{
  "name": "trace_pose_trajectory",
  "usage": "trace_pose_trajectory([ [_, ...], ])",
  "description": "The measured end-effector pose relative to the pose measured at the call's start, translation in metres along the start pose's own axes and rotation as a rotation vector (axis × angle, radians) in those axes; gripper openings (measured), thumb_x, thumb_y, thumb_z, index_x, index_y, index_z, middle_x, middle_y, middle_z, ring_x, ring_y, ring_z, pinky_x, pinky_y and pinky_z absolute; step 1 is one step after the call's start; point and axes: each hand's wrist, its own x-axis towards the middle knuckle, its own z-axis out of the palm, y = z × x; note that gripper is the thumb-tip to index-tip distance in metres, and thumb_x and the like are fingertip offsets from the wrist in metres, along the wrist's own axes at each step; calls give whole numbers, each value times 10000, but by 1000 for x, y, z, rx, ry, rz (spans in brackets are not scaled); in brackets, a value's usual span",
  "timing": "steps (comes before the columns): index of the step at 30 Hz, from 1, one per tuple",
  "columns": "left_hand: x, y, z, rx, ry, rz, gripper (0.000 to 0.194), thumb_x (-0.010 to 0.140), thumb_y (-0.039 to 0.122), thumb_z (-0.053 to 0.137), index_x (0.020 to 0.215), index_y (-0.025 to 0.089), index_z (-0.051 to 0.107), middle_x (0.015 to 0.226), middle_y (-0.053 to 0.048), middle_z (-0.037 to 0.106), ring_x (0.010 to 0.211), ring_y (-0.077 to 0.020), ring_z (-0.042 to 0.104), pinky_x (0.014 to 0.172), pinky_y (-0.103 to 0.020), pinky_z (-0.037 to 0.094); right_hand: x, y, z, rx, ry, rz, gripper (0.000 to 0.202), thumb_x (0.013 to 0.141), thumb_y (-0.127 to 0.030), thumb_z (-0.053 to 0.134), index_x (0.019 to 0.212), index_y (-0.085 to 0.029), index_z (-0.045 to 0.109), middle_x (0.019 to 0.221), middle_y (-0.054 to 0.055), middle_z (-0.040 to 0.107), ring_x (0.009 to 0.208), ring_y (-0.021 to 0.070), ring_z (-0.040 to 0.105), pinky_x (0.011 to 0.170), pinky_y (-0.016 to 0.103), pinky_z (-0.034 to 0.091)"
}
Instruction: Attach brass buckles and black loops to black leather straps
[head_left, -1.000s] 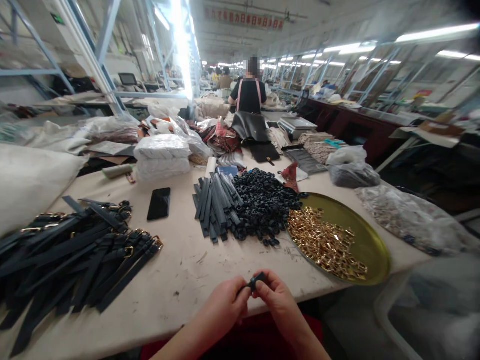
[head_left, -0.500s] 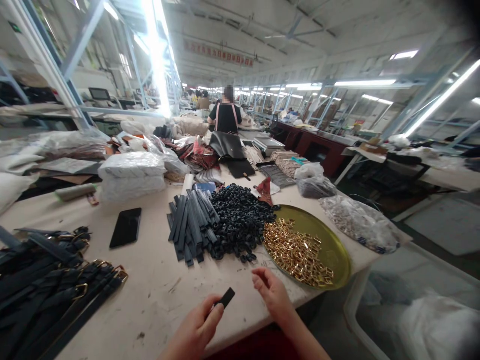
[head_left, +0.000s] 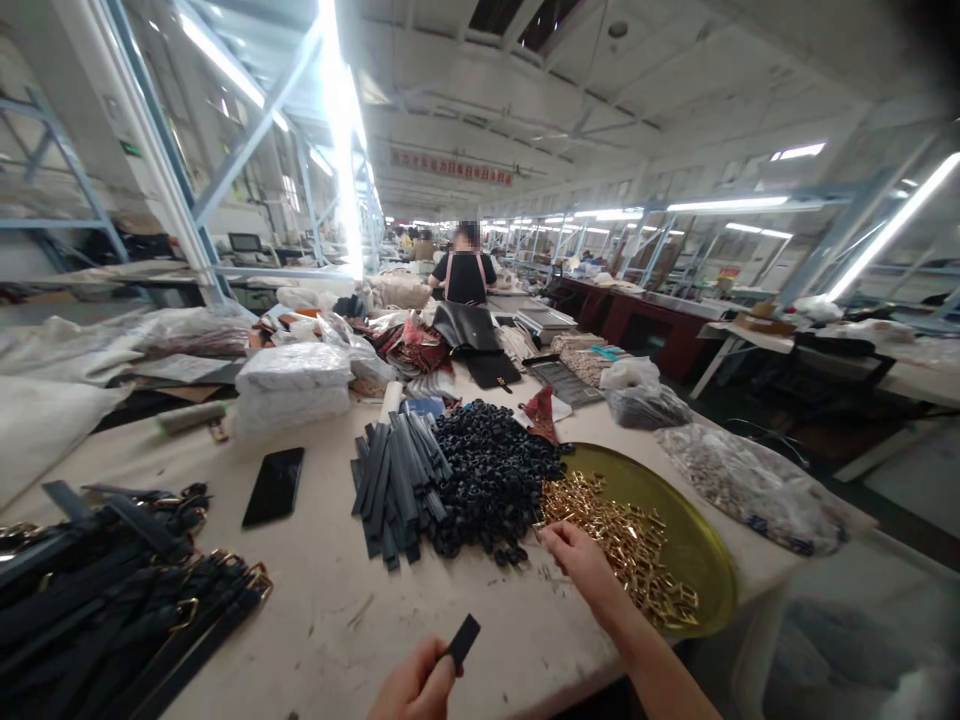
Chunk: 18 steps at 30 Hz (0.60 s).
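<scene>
My left hand (head_left: 414, 686) is closed at the bottom of the view, gripping a short black strap (head_left: 463, 640) between thumb and fingers, its free end pointing up and right. Beyond it, my right hand (head_left: 577, 560) is at the left rim of a round gold tray (head_left: 701, 545), over the edge of the heap of gold buckles (head_left: 619, 530). Its thumb and fingertips are pinched together; a tiny light piece seems to show at the tips, too small to name. Close by lie a mound of small black loops (head_left: 491, 470) and a stack of flat black strips (head_left: 397, 480).
A black phone (head_left: 274, 487) lies on the pale table (head_left: 315, 610). Finished black straps with buckles (head_left: 112, 600) are piled at left. Behind are a plastic-wrapped bundle (head_left: 292, 385), a black bag (head_left: 469, 335) and a clear bag (head_left: 750, 485). A person (head_left: 466, 270) is farther back.
My right hand has moved forward to the buckle heap, and its fingers have pinched together. My left hand still grips the strap. The camera view has tilted up a little.
</scene>
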Motion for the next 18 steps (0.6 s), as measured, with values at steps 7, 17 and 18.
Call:
trace_pose_trajectory([
  [7,24,21,16,-245,68,67,368,629,498,570,735,159,473,499,82,304,454,-62,271,448,-199,216,-78,-17,52,667,-245,205,299,686,-462,637,748,-186,540,603,-46,428,500,67,350,492,197,313],
  [17,14,9,4,-312,81,3,394,563,487,649,667,143,489,540,42,422,516,-75,378,489,-192,306,-98,-10,82,848,-582,342,365,581,-432,746,735,-168,547,481,-84,390,388,26,292,416,182,198],
  [18,12,10,2,-228,78,32,381,586,488,639,669,139,510,571,25,461,564,-94,422,535,-202,349,-98,-11,81,848,-610,324,389,550,-435,761,737,-178,537,485,-86,399,379,24,290,412,180,198],
])
